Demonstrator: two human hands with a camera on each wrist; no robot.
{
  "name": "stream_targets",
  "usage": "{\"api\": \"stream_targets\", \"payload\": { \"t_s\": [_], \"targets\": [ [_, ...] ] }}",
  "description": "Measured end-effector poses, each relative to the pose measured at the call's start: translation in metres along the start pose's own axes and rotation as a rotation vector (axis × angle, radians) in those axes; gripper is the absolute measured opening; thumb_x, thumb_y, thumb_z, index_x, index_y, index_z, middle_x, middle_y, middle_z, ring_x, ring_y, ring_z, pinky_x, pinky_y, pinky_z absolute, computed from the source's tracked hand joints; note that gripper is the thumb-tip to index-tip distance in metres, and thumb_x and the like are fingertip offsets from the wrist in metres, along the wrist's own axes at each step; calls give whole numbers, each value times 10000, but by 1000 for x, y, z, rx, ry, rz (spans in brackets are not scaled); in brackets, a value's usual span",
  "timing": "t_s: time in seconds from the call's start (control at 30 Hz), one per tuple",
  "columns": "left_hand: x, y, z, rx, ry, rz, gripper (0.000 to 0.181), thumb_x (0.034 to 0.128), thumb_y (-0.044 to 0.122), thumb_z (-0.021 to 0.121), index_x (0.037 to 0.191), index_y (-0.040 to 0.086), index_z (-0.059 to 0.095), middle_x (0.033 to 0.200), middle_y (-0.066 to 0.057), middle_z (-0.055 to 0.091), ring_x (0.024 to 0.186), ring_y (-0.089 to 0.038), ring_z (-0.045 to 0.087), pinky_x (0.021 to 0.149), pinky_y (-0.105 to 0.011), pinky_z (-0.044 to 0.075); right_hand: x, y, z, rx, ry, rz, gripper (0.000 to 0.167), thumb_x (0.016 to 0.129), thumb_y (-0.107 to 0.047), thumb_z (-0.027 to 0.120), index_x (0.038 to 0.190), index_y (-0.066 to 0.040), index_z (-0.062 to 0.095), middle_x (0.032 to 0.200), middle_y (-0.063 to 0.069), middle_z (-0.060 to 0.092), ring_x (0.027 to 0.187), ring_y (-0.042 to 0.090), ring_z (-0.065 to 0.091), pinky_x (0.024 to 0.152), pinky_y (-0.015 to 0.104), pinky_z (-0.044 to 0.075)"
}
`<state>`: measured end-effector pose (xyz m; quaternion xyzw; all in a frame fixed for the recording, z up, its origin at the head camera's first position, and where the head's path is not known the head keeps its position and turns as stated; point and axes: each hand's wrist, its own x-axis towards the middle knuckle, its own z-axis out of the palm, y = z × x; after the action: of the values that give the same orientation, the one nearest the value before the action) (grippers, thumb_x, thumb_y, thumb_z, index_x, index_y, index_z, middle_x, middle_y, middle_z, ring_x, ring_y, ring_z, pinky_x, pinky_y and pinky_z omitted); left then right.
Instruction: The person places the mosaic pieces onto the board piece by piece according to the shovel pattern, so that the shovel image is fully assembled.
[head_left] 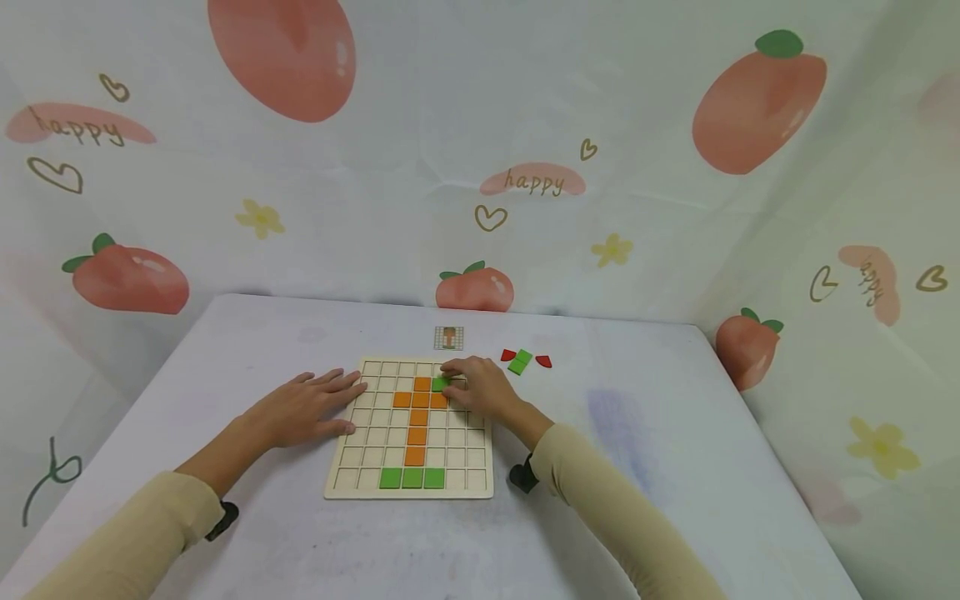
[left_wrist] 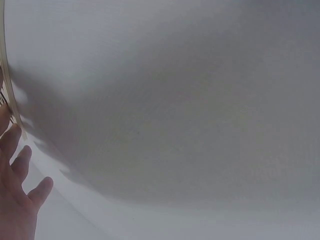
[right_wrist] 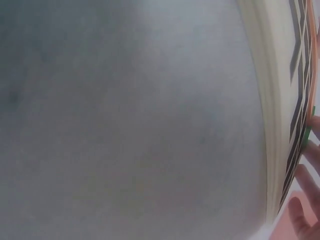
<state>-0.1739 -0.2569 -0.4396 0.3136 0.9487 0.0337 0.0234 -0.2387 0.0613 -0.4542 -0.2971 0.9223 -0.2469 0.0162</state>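
A square wooden grid board (head_left: pixel 356 457) lies on the table between the two hands. Orange tiles (head_left: pixel 417 417) form a cross on it, and green tiles (head_left: pixel 412 477) fill part of its bottom row. The left hand (head_left: pixel 311 408), fingers spread, rests at the board's left edge. Over the upper right of the board, the right hand (head_left: pixel 480 388) pinches a green square tile (head_left: pixel 439 384) between thumb and fingers, beside the top orange tile. In the right wrist view, a sliver of green (right_wrist: pixel 307 136) shows by the right hand's fingertips; the fingers partly hide that tile.
Behind the board lies a small pattern card (head_left: pixel 449 337). Right of it are loose green tiles (head_left: pixel 520 361) and two red quarter-round pieces (head_left: pixel 543 361). A printed cloth backdrop (head_left: pixel 390 217) rises behind the white table (head_left: pixel 262 517).
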Motion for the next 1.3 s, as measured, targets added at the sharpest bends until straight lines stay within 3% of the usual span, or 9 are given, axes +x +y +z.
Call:
{"api": "stream_targets", "payload": {
  "t_s": [0.37, 0.67, 0.8, 1.03, 1.3],
  "targets": [
    [-1, 2, -3, -8, -5, -2, 698, 962, 566, 544, 1485, 107, 482, 1519, -123, 459, 1382, -389, 425, 1061, -602, 372, -1, 0, 0, -19, -7, -11, 389, 916, -258, 737, 1263, -89, 682, 1139, -2, 733, 1071, 188, 630, 979, 354, 486],
    [0, 1, 0, -13, -9, -6, 708, 961, 582, 532, 1486, 109, 481, 1523, -120, 455, 1389, -387, 416, 1061, -603, 371, -4, 8, -7, 13, -13, 23, 395, 927, -261, 725, 1283, -97, 670, 1142, -19, 732, 1132, 191, 621, 998, 369, 487],
    [0, 1, 0, -8, -6, -1, 705, 962, 579, 534, 1485, 109, 482, 1521, -120, 457, 1387, -386, 419, 1056, -603, 377, -9, 21, -19, 33, 43, 76, 367, 926, -214, 722, 1268, -89, 677, 1149, 0, 727, 1138, 222, 621, 992, 412, 488],
    [-1, 1, 0, -1, -2, 3, 697, 966, 574, 531, 1484, 111, 484, 1521, -116, 458, 1386, -380, 423, 1055, -600, 380, -21, 54, -37, -32, 191, 153, 344, 898, -150, 745, 1230, -73, 691, 1125, 63, 728, 1048, 268, 649, 955, 456, 497],
    [-1, 1, -1, -1, -10, -3, 694, 970, 568, 528, 1488, 109, 477, 1525, -118, 452, 1390, -386, 415, 1059, -601, 374, -35, 77, -44, -44, 228, 196, 369, 881, -102, 746, 1238, -37, 676, 1147, 98, 724, 1096, 311, 641, 981, 494, 478]
  ]
}}
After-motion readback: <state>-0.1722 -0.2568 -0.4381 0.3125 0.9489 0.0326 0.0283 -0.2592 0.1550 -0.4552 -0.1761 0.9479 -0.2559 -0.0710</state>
